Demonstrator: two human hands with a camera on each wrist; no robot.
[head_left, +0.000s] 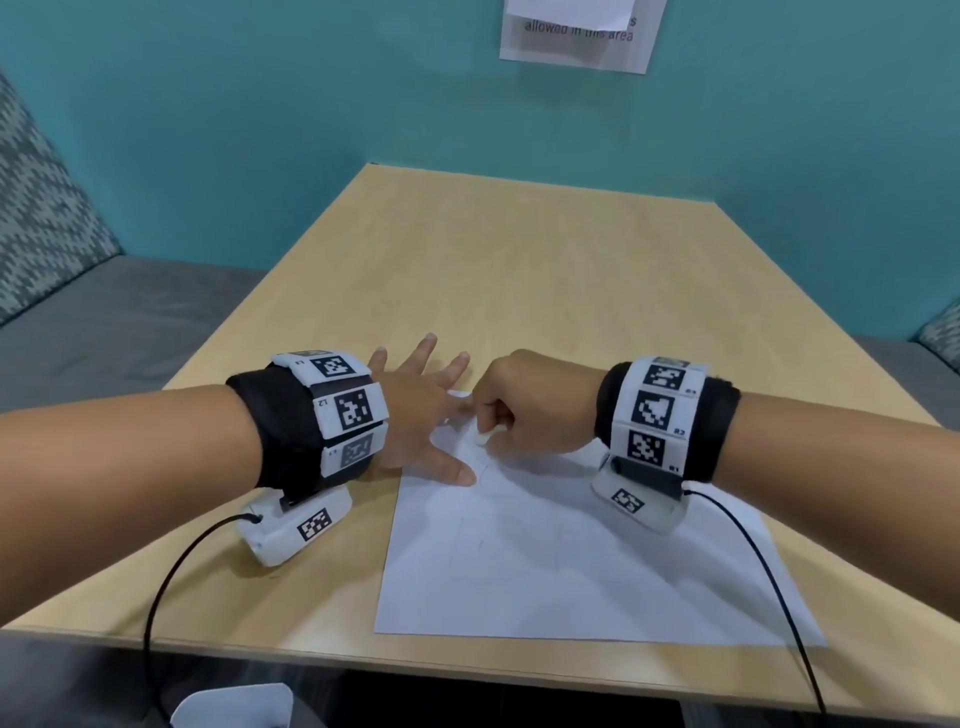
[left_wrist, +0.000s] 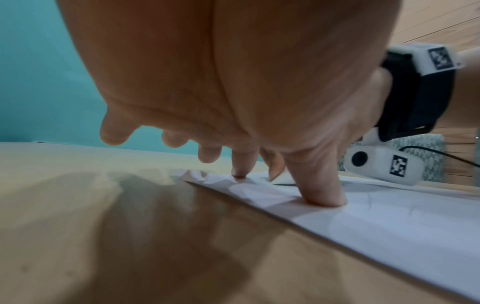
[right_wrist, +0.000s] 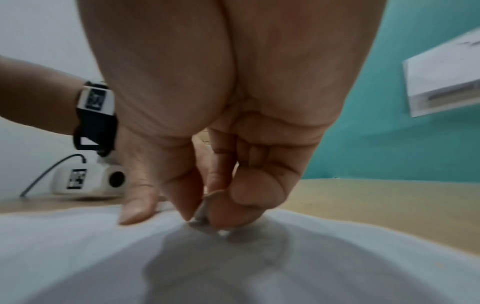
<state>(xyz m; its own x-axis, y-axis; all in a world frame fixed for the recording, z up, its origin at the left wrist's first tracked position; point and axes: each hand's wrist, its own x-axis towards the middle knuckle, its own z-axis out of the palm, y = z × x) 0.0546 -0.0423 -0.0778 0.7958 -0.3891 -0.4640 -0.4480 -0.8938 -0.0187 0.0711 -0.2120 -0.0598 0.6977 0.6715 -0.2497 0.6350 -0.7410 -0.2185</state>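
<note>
The left hand (head_left: 415, 415) is lying spread out flat, its thumb and one finger pressing down the far corner of the paper (head_left: 571, 561). Just beside it, the right hand (head_left: 530, 410) is pinching a small white eraser (head_left: 487, 436) and touching it to the paper. The paper is lying on the table (head_left: 519, 270) under both hands.

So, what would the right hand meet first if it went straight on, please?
Most likely the left hand, whose index finger presses the sheet of paper just ahead of the eraser; depth is unclear.

Black wristbands (head_left: 275, 431), white coded tags (head_left: 350, 408), seemingly plastic camera pods (head_left: 293, 525), cables (head_left: 171, 561).
</note>
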